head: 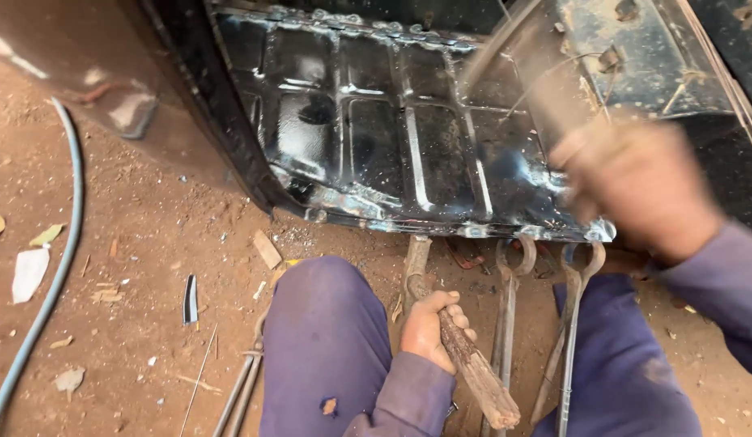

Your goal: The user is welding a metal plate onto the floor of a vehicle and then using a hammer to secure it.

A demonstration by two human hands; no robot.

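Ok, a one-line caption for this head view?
Left hand grips a wooden handle below a black sheet-metal panel; blurred right hand raised.

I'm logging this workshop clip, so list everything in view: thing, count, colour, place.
metal panel: one, black, ribbed, with welded edges, upper middle.
hammer: one, wooden handle, rusty head under the panel's edge, gripped in the left hand.
tongs: two pairs, grey, on the ground between the knees.
hose: one, blue-grey, curving along the left.
rods: about two, grey, by the left knee.
scraps: several, white and tan, scattered on the red dirt.
trousers: purple, bottom middle.
left hand: fingers shut on the hammer handle.
right hand: blurred, raised at right, holding a blurred tool.
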